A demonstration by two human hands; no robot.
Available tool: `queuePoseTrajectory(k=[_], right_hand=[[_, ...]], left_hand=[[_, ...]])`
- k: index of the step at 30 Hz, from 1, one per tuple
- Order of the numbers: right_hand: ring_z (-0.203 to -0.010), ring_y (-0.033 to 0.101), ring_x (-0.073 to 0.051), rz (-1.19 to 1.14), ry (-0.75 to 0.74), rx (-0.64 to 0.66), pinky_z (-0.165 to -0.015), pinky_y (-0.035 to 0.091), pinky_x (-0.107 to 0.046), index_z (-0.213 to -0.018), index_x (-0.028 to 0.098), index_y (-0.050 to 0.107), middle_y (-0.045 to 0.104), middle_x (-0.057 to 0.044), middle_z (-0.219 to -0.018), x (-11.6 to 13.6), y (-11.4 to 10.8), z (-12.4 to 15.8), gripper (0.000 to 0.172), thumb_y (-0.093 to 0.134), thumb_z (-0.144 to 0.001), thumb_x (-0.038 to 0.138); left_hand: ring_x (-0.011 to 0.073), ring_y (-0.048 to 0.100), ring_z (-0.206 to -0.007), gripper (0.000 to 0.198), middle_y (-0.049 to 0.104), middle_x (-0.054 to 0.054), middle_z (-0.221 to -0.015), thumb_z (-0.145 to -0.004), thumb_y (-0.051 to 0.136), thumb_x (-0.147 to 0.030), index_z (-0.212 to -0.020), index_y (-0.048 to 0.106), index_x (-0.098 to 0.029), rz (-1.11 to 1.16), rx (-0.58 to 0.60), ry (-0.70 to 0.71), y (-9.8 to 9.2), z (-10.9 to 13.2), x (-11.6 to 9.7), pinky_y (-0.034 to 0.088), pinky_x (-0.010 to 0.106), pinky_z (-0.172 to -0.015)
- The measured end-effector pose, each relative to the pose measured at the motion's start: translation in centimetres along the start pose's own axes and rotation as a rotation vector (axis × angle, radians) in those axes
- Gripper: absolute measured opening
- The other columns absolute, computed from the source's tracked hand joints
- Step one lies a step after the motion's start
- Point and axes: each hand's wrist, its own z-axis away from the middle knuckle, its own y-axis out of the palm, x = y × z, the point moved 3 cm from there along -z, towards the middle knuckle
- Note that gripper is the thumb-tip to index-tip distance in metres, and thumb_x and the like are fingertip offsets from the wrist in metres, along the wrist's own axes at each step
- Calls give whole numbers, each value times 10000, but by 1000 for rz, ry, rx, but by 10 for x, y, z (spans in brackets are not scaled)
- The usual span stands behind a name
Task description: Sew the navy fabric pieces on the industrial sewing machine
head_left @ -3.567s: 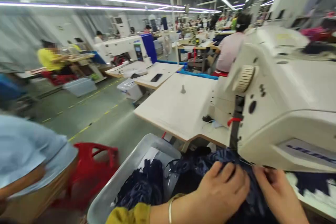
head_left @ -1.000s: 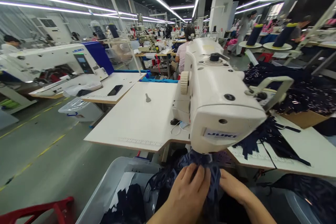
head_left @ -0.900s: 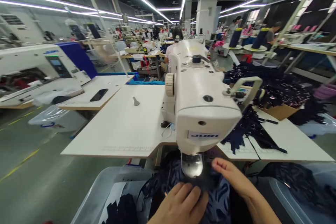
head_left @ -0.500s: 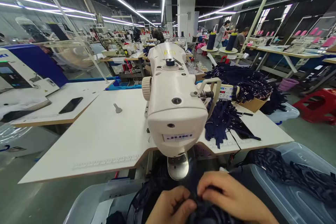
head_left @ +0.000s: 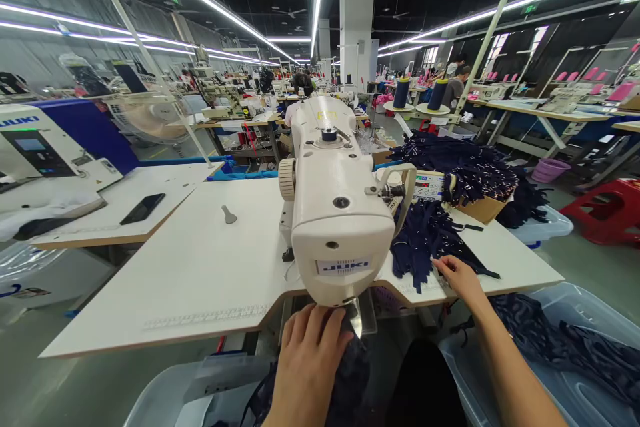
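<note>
While my left hand [head_left: 311, 357] lies flat and open on navy fabric [head_left: 357, 373] under the Juki sewing machine head [head_left: 340, 213], my right hand [head_left: 457, 275], the nearer, touches the navy strip pile [head_left: 425, 240] on the table [head_left: 200, 267], right of the machine; pinching or not, cannot tell.

Cream sewing machine [head_left: 340, 213], navy fabric strips [head_left: 430, 240], white table [head_left: 190, 273], red stool [head_left: 607, 210]

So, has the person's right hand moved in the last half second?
Yes. The right hand left the dark fabric below the sewing machine and went rightward onto the table, by the navy strips.
</note>
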Motion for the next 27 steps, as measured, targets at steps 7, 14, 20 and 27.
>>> queuePoseTrajectory(k=[7,14,20,27], right_hand=[[-470,317,-41,-565,-62,-52,-367,292,-108,-757,238,519,447,70,-674,48,-10,44,482,672,-665,685],[-444,456,-33,-667,406,493,-349,370,-98,-858,207,587,581,30,-668,67,82,130,346,801,-697,427],[-438,426,-80,-212,141,668,-412,367,-193,-896,192,564,467,74,-547,72,120,138,370,638,-807,544],[-578,431,-123,29,-118,586,-547,374,-252,-752,203,508,410,60,-611,77,129,133,279,615,-815,452]], left_hand=[[194,605,-980,324,686,33,-1010,-996,381,-361,-1022,648,-180,26,-38,50,5,7,-15,414,328,-878],[150,635,-966,246,715,-1,-964,-985,418,-244,-1009,661,-211,91,-105,26,2,10,-24,414,317,-920],[124,652,-1011,220,714,25,-1039,-968,446,-181,-1089,629,-193,339,-22,12,-6,16,-9,461,331,-1016],[110,654,-1016,214,713,32,-1043,-962,470,-194,-1102,632,-194,420,-21,41,-5,16,1,432,354,-1058]])
